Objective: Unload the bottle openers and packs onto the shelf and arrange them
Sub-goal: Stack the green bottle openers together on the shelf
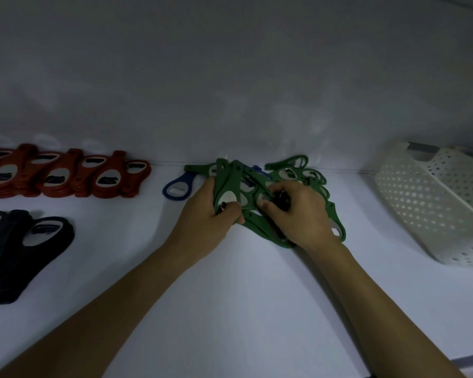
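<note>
green bottle openers [250, 186], heaped left of the basket [421, 203], clutched in left hand [208, 216] and right hand [298, 214] grips, likely for sorting.

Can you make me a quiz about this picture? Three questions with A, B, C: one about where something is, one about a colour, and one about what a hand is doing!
1. Where on the shelf is the white basket?
A. far left
B. right
C. middle

2. What colour are the bottle openers under both hands?
A. green
B. yellow
C. pink

3. What is the left hand doing?
A. hanging idle off the shelf
B. gripping openers from the pile
C. lying flat on the basket

Answers:
1 B: the basket sits at the right, beyond the right hand.
2 A: the pile is green; the red openers lie in a row at the left.
3 B: its fingers curl round green openers.
</note>
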Demonstrator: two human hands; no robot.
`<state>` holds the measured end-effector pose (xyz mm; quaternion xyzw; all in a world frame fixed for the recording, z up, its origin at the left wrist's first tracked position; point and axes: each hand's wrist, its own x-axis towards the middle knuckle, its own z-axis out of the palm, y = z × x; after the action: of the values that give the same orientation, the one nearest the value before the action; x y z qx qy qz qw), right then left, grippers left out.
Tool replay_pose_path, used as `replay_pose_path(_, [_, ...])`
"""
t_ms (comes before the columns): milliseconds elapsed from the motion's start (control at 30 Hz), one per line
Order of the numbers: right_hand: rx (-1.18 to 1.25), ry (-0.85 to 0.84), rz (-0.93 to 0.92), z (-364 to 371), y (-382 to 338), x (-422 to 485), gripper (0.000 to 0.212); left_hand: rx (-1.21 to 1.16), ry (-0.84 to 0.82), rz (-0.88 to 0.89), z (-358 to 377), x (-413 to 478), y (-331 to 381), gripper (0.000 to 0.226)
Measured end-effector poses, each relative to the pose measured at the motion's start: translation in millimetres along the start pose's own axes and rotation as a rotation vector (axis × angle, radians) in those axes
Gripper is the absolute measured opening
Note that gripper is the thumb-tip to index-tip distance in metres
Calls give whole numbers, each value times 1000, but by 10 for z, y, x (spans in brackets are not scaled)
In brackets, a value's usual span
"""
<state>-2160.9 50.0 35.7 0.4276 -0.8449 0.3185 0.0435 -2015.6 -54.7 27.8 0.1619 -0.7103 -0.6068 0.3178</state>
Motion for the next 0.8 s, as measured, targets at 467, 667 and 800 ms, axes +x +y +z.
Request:
replay_pose_path(467, [20,205,-51,-91,-36,5,13,-67,7,-58,6,23,15,16])
replay_pose_path(667, [1031,-51,314,-163,-214,-12,16,-111,20,-28,-2,27,7,9])
replay_pose_path(800, [1058,-260,180,-127,-249,-52,14,-61,-1,4,-7,23,32,34])
